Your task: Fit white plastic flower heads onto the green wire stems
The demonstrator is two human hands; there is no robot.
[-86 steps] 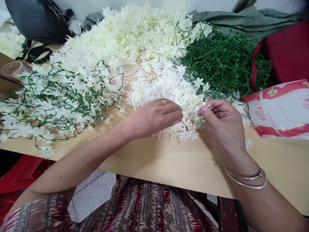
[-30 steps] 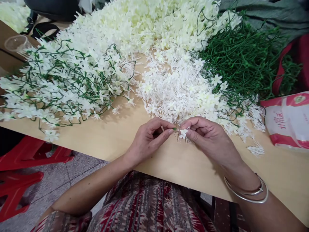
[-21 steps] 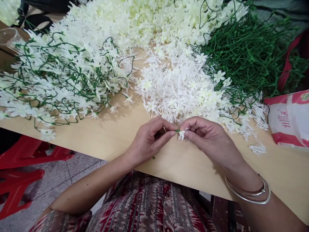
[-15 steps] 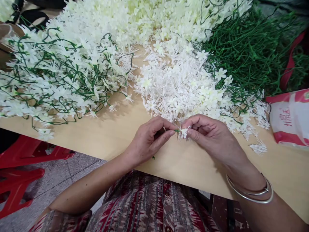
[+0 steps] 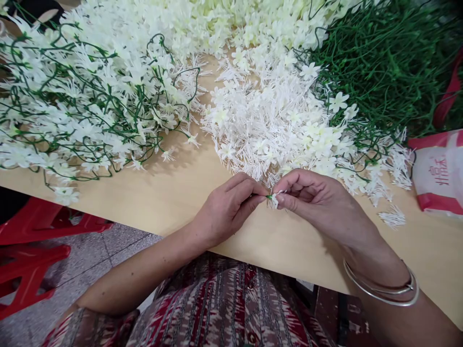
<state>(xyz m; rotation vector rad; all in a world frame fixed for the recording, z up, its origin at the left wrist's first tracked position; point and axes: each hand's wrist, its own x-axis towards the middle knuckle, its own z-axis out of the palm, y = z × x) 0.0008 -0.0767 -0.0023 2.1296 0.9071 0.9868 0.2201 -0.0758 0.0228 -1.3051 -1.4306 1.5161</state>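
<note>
Flower (image 5: 274, 200) pinched in right hand (image 5: 318, 205) — stem tip in left hand (image 5: 226, 209)

Tan wooden table (image 5: 173, 197): white flower heaps (image 5: 267, 120), green stems (image 5: 383, 62), red-white bag (image 5: 439, 176).

Red-and-white bag (image 5: 439, 176), red printed characters, not legible

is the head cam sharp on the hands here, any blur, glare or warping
Head view: left hand, right hand and the small white flower pinched between them are sharp; soft even light, faint shadows on the table, no glare; the table edge bows, showing wide-angle warp.
</note>
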